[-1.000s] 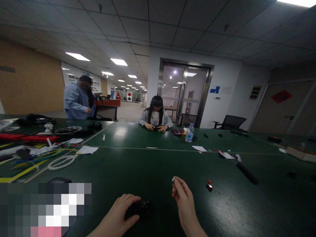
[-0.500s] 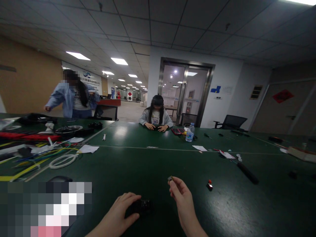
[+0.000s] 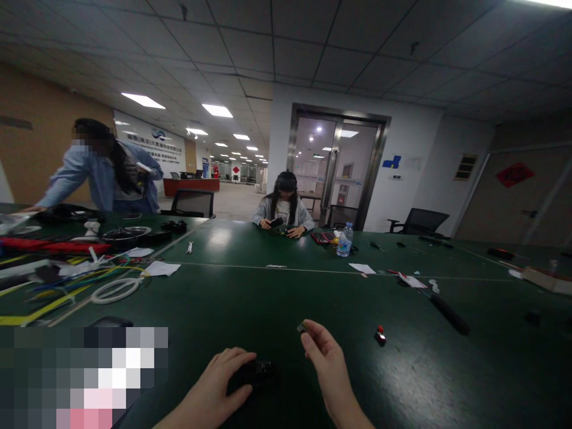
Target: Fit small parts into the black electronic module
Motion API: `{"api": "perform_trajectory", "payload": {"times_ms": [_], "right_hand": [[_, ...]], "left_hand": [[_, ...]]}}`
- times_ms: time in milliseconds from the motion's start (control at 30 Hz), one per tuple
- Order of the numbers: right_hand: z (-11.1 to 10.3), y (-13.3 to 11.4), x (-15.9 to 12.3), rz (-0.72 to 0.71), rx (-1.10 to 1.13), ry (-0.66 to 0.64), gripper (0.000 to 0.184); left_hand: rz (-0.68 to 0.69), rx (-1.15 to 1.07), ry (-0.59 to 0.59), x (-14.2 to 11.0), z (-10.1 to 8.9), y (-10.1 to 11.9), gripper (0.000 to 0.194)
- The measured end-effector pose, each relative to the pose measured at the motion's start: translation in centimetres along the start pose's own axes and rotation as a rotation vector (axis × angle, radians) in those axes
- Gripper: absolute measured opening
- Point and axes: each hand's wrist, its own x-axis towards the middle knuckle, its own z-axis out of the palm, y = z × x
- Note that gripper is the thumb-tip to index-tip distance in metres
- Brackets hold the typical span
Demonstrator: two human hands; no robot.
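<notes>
Green table: black device, crosswise, end rightward, rest hidden where my left hand clamped it; indistinct small piece, leftward-pointing, pinched by my right hand.

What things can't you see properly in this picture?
All in the head view:
- Small piece: too tiny; right hand's fingertips partly cover it.
- Black thing: dark, partly behind the left hand.
- Dark object, lower left: blurry squares cover its lower part.
- Pale box: cut off by the right edge.
</notes>
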Motion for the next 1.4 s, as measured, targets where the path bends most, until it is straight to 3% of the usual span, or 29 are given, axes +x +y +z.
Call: {"api": "perform_trajectory", "payload": {"times_ms": [300, 533, 1033, 1200, 1400], "right_hand": [[1.5, -1.1, -1.9, -0.054, -0.395, -0.342, 0.018], [2.5, -0.5, -2.6, -0.174, -0.688, -0.495, 0.027], [2.8, 0.1, -2.4, -0.202, -0.780, -0.503, 0.029], [2.7, 0.2, -2.4, -0.190, -0.757, -0.506, 0.042], [2.7, -0.4, -2.4, -0.205, -0.756, -0.512, 0.031]], "left_hand": [[0.000, -0.003, 0.023, -0.1, -0.1, 0.9, 0.043], [-0.008, -0.026, 0.015, -0.1, -0.2, 1.1, 0.044], [-0.033, -0.036, -0.010, -0.2, -0.5, 1.8, 0.043], [-0.021, -0.023, 0.010, -0.1, -0.4, 1.7, 0.043], [0.001, -0.019, 0.012, -0.2, -0.3, 1.3, 0.043]]}}
